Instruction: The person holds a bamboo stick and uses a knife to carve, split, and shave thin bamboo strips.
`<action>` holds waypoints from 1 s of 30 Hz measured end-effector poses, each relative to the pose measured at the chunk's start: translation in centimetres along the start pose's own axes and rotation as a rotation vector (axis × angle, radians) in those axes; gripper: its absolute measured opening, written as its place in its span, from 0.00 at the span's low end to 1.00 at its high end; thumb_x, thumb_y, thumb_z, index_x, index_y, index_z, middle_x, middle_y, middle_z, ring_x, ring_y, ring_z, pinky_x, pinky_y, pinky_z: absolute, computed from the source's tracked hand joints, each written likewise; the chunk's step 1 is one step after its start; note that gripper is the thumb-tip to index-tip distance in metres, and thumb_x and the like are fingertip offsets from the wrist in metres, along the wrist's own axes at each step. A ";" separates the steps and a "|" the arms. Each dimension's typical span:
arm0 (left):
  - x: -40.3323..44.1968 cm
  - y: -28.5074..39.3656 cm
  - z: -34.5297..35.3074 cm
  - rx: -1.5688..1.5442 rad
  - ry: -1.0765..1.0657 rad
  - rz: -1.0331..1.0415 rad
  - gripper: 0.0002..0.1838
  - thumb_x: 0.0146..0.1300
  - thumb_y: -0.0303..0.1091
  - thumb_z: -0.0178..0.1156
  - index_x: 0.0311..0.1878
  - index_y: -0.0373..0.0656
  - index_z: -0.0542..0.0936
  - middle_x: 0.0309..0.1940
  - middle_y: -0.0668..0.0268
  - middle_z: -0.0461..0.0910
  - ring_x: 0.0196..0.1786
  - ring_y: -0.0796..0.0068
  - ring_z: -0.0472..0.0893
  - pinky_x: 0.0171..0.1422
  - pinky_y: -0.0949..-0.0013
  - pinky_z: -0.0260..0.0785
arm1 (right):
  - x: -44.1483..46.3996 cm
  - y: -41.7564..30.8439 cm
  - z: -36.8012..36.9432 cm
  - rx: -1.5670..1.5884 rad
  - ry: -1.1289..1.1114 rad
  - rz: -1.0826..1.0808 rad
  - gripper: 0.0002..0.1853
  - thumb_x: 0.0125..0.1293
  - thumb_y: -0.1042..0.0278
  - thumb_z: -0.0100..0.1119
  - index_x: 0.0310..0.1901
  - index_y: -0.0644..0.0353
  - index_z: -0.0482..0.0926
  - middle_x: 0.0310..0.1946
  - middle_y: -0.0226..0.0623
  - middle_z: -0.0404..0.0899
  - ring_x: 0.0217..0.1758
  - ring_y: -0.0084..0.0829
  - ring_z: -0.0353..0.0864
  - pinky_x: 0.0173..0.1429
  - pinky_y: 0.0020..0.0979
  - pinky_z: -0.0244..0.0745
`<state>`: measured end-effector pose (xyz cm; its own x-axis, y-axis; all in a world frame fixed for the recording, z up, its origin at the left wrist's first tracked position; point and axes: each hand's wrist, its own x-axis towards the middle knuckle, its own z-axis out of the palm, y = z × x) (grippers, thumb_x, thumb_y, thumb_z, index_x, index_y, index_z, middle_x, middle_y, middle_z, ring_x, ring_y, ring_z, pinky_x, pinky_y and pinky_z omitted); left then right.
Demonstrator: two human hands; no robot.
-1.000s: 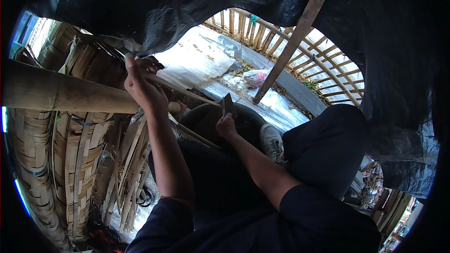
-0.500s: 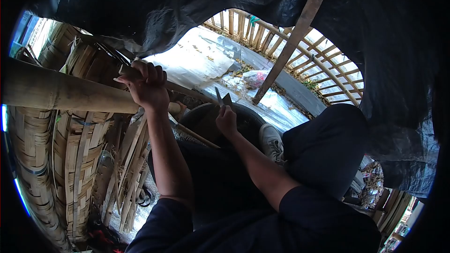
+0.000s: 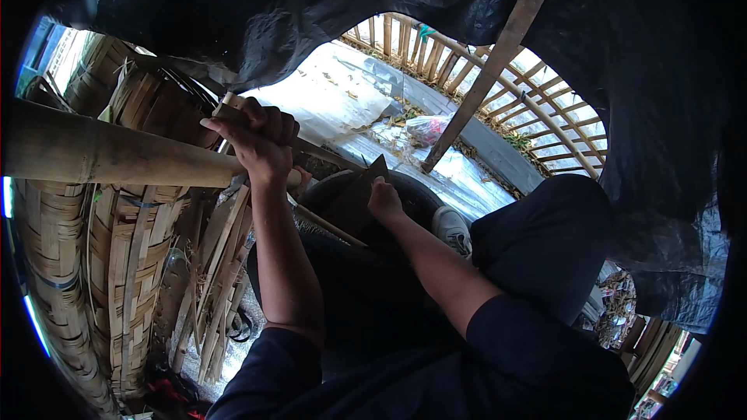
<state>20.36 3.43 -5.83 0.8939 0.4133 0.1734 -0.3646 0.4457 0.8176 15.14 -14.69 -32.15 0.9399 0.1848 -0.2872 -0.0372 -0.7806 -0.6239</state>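
Note:
My left hand [image 3: 264, 140] is closed in a fist around a pale wooden handle [image 3: 230, 104], just above a thick bamboo pole. From this fist a long narrow strip [image 3: 331, 154] slants down toward my other hand. My right hand [image 3: 385, 202] is closed, thumb up, on a dark flat piece with a pointed end [image 3: 378, 165]. Whether that piece and the strip are one tool, I cannot tell. Below both hands lies a round dark tub [image 3: 420, 196]; its inside is in shadow.
The bamboo pole [image 3: 117, 154] comes in from the left. Woven bamboo panels [image 3: 58, 264] and loose bamboo strips [image 3: 222, 295] stand below it. Black plastic sheeting [image 3: 187, 8] hangs overhead. A wooden post [image 3: 498, 54] slants ahead, before a bamboo fence [image 3: 545, 113]. A shoe [image 3: 451, 231] rests by the tub.
My left hand has shifted slightly right, showing more of the handle. My right hand has moved a little right and down. The light upright sliver near its fingers no longer shows.

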 end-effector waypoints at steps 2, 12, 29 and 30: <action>0.0 0.1 -0.1 -0.023 -0.004 -0.019 0.36 0.56 0.78 0.28 0.22 0.52 0.60 0.09 0.77 0.47 0.13 0.83 0.42 0.18 0.73 0.36 | 0.1 0.7 0.1 -0.040 -0.026 0.032 0.10 0.67 0.67 0.44 0.37 0.67 0.69 0.29 0.60 0.79 0.36 0.57 0.81 0.40 0.48 0.78; 0.1 0.7 -2.0 -0.042 0.057 0.013 0.35 0.56 0.78 0.29 0.21 0.52 0.60 0.08 0.77 0.47 0.12 0.84 0.42 0.17 0.73 0.35 | 1.1 -2.8 -1.4 0.080 0.092 0.055 0.13 0.67 0.66 0.45 0.37 0.70 0.71 0.30 0.63 0.78 0.37 0.58 0.80 0.39 0.50 0.76; 0.3 0.9 -2.0 -0.088 0.018 -0.034 0.35 0.57 0.78 0.30 0.21 0.53 0.61 0.09 0.78 0.46 0.13 0.83 0.42 0.18 0.73 0.35 | -0.3 -7.5 -4.7 -0.038 -0.135 0.006 0.14 0.65 0.66 0.46 0.40 0.71 0.74 0.37 0.63 0.78 0.44 0.55 0.80 0.48 0.47 0.76; 0.4 1.1 -1.8 -0.089 0.032 -0.037 0.35 0.57 0.78 0.30 0.20 0.53 0.61 0.09 0.78 0.46 0.13 0.83 0.42 0.18 0.73 0.35 | -0.2 -5.2 -3.3 -0.038 -0.126 0.007 0.14 0.65 0.65 0.47 0.39 0.70 0.75 0.37 0.63 0.78 0.45 0.54 0.79 0.48 0.46 0.76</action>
<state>19.82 5.46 -5.86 0.8988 0.4200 0.1254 -0.3547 0.5290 0.7709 16.31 -12.61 -26.41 0.8896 0.2504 -0.3820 -0.0287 -0.8041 -0.5938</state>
